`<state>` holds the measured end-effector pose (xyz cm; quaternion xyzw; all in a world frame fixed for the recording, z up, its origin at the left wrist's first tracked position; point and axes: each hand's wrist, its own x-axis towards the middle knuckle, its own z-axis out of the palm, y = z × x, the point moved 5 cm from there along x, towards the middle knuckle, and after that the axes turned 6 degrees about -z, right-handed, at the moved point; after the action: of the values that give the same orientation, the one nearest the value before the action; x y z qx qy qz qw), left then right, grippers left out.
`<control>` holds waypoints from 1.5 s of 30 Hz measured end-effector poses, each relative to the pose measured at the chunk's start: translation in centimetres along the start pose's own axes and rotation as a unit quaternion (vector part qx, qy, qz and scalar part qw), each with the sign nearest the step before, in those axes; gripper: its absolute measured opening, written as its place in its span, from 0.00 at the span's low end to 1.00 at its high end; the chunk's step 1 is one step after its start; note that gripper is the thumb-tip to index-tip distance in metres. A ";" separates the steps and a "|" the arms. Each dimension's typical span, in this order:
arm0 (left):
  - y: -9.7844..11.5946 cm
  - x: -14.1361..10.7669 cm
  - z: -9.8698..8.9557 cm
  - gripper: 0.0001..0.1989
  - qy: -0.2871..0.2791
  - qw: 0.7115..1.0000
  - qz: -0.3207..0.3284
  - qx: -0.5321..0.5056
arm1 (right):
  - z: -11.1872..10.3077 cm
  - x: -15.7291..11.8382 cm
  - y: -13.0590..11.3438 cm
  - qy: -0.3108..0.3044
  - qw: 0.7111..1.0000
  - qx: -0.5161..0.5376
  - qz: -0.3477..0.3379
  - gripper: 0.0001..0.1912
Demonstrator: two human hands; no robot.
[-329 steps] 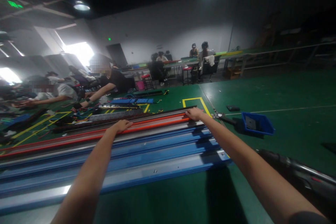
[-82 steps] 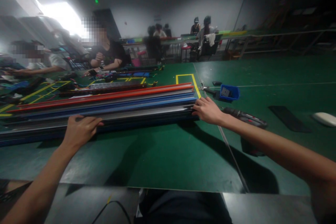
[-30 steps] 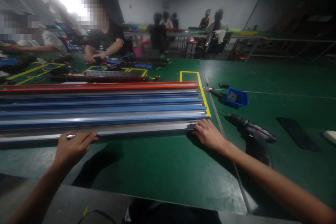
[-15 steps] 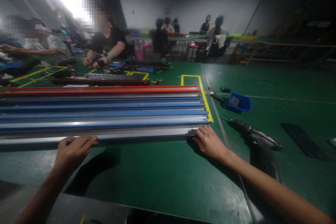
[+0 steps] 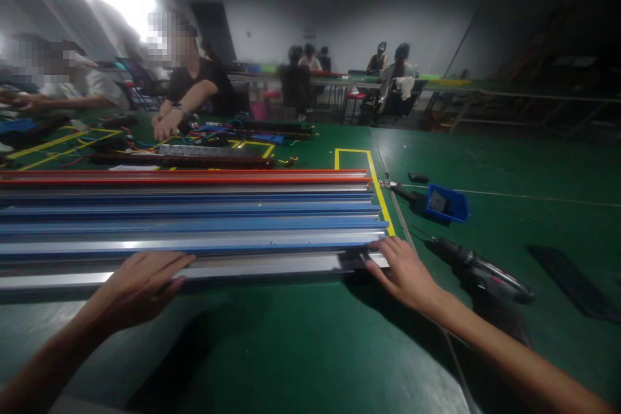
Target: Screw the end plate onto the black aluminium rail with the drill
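Observation:
Long metal profiles lie side by side across the green table (image 5: 301, 336). The nearest is a silver profile (image 5: 272, 266); beyond it are blue profiles (image 5: 242, 226) and a red profile (image 5: 272, 174). My left hand (image 5: 140, 281) is over the silver profile at the left, fingers stretched out and thumb apart. At its right end, my right hand (image 5: 405, 272) reaches over the profile with its thumb spread from the fingers. Neither hand is wrapped round anything.
A power drill (image 5: 485, 272), a blue bin (image 5: 449, 204) and a dark flat piece (image 5: 572, 278) are on the right. Wired parts (image 5: 213, 152) lie beyond the profiles. A person in black (image 5: 198, 84) leans over them; others sit further back.
The silver profile now stands slightly apart from the blue ones. My left hand has opened from its edge, and my right thumb and fingers have spread. The view has shifted a little.

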<state>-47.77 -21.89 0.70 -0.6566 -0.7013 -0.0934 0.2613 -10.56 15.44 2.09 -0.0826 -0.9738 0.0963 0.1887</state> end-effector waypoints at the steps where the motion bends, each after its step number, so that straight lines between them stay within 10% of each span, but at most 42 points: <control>1: -0.2 1.3 -0.1 0.17 0.008 1.000 0.012 0.017 | -0.3 0.6 0.9 0.005 1.000 -0.019 0.007 0.16; 6: -4.0 9.5 1.9 0.20 -0.029 0.995 -0.044 0.087 | -0.5 5.2 6.8 -0.008 0.993 -0.105 0.061 0.19; 15: -12.7 19.8 12.3 0.31 -0.274 0.914 -0.276 0.113 | 1.0 14.5 15.3 -0.096 0.963 -0.177 0.177 0.21; 21: -15.0 20.2 15.2 0.30 -0.308 0.895 -0.304 0.108 | 3.5 18.0 17.3 -0.089 0.956 -0.183 0.212 0.18; 34: -16.4 18.5 14.8 0.28 -0.265 0.908 -0.298 0.126 | 7.3 20.8 17.2 -0.134 0.959 -0.162 0.190 0.32; 45: -17.8 18.7 16.6 0.27 -0.306 0.880 -0.354 0.079 | 7.1 21.8 18.0 -0.194 0.952 -0.148 0.184 0.32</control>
<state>-69.06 0.14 -0.39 -0.3376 -0.9371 0.0815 0.0337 -30.95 36.05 -0.70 -0.2667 -0.9630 -0.0017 -0.0390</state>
